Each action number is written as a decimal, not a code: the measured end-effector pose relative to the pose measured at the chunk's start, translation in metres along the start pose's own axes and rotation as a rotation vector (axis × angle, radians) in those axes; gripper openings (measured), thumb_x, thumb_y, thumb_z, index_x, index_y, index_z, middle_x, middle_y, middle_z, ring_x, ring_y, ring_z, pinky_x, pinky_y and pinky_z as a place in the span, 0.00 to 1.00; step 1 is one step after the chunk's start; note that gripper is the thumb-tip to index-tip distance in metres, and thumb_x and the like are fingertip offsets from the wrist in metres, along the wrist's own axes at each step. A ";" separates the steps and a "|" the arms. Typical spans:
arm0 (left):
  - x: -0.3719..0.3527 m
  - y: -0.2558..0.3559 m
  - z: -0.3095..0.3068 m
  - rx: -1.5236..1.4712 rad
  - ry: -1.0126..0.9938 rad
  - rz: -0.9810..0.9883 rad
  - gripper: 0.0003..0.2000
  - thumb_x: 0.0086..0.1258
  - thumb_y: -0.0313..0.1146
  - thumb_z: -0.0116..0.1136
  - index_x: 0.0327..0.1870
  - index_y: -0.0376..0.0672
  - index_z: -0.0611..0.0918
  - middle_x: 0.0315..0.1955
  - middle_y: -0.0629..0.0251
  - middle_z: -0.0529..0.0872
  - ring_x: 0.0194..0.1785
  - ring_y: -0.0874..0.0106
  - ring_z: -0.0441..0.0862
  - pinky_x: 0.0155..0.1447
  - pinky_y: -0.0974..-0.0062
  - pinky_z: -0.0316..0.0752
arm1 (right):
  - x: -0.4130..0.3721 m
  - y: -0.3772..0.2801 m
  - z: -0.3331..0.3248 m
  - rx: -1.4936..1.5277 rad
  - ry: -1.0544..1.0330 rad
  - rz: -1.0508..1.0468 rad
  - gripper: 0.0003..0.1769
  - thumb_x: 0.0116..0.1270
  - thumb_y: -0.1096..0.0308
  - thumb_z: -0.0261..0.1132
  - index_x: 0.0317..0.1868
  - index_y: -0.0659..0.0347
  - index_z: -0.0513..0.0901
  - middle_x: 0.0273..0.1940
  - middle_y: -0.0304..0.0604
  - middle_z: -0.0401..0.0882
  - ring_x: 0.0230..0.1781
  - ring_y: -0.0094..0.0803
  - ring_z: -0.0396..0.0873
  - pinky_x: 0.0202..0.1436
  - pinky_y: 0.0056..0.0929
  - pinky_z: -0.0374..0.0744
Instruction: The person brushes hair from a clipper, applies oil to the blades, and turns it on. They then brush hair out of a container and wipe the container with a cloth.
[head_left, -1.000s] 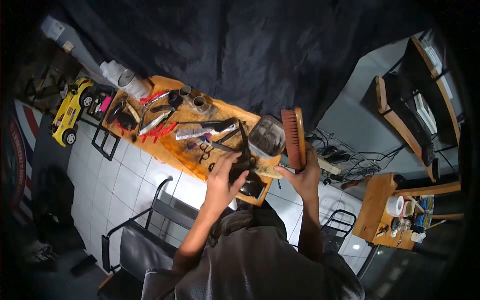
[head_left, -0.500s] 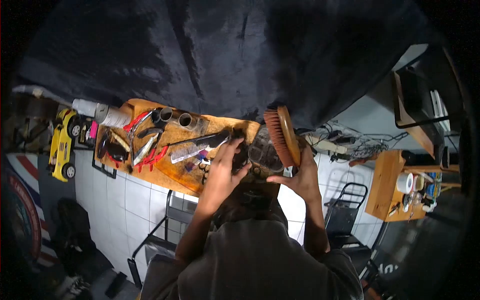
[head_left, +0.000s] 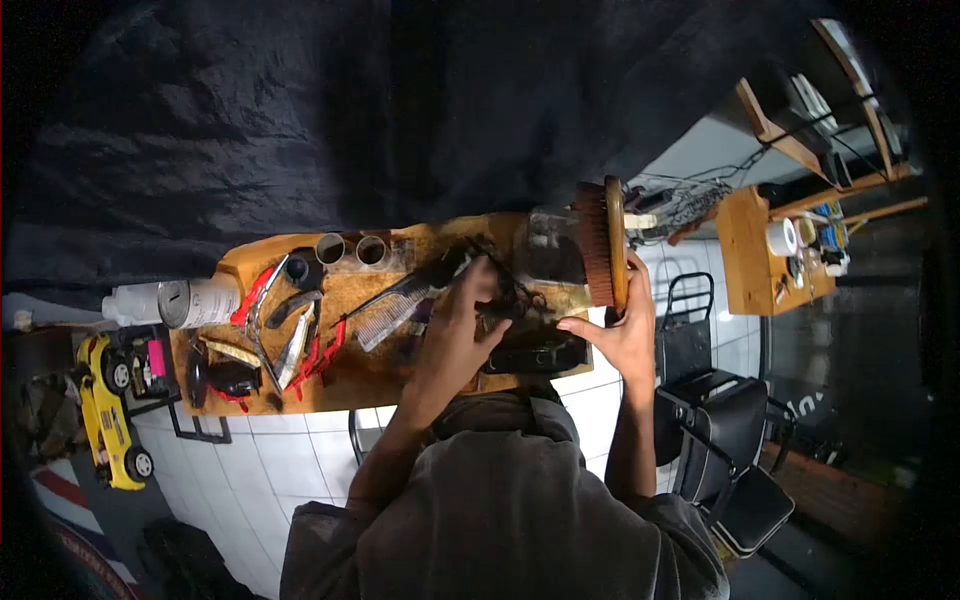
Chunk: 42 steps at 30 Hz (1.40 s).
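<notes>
My right hand (head_left: pixel 628 345) holds a wooden brush (head_left: pixel 618 245) by its lower end, the reddish-brown bristles facing left. The thumb sticks out below the bristles. My left hand (head_left: pixel 458 335) is over the middle of the wooden table (head_left: pixel 345 390), thumb and fingers apart, slightly blurred. Just beyond its fingertips lies a dark tangled item (head_left: pixel 515 290), too dark to make out. A grey comb (head_left: pixel 390 320) lies left of this hand. Between the hands are a clear container (head_left: pixel 552 245) and a black case (head_left: pixel 535 355).
Red-handled tools (head_left: pixel 325 355), two round cups (head_left: pixel 371 250) and a bottle (head_left: pixel 135 303) are at the left. A yellow toy car (head_left: pixel 108 415) is beyond the table. Black chairs (head_left: pixel 725 430) and a wooden shelf (head_left: pixel 745 250) stand right. Dark cloth (head_left: pixel 400 110) spans the top.
The brush has turned more upright and moved right with my right hand. My left hand remains spread near the dark tangle. The whole view has shifted and rotated.
</notes>
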<state>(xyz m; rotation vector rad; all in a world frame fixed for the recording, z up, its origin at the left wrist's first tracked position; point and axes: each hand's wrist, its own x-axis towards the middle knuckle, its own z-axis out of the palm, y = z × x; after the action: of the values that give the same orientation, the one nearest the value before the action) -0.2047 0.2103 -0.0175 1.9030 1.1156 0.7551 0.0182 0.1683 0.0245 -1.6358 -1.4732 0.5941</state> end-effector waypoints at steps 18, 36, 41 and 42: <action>-0.029 0.014 0.021 -0.065 0.007 -0.029 0.17 0.64 0.28 0.64 0.50 0.37 0.73 0.43 0.56 0.82 0.44 0.64 0.83 0.47 0.71 0.77 | -0.068 0.043 -0.013 0.089 0.009 -0.021 0.39 0.33 0.56 0.85 0.42 0.69 0.75 0.52 0.52 0.77 0.45 0.37 0.81 0.44 0.33 0.79; -0.040 -0.012 0.008 0.213 -0.215 0.154 0.30 0.52 0.45 0.72 0.55 0.42 0.75 0.52 0.55 0.78 0.59 0.55 0.72 0.62 0.60 0.67 | -0.062 0.047 -0.008 -0.234 -0.284 -0.027 0.42 0.30 0.54 0.84 0.44 0.66 0.73 0.43 0.52 0.75 0.48 0.50 0.73 0.52 0.41 0.72; -0.035 -0.015 0.013 0.215 -0.341 0.122 0.27 0.53 0.41 0.71 0.54 0.42 0.75 0.52 0.57 0.76 0.59 0.54 0.69 0.63 0.59 0.64 | -0.064 0.053 -0.003 -0.225 -0.354 0.024 0.42 0.32 0.57 0.83 0.48 0.65 0.73 0.50 0.54 0.76 0.54 0.53 0.72 0.58 0.43 0.71; -0.035 -0.016 0.016 0.216 -0.355 0.128 0.26 0.53 0.38 0.71 0.53 0.41 0.76 0.52 0.57 0.75 0.59 0.54 0.68 0.63 0.59 0.63 | -0.064 0.054 -0.001 -0.223 -0.354 -0.004 0.42 0.34 0.57 0.83 0.48 0.65 0.72 0.48 0.55 0.77 0.53 0.54 0.72 0.58 0.43 0.71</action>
<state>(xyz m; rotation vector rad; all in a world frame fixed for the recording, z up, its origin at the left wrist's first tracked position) -0.2143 0.1781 -0.0425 2.2012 0.8870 0.3511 0.0370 0.1088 -0.0311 -1.7605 -1.8537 0.7698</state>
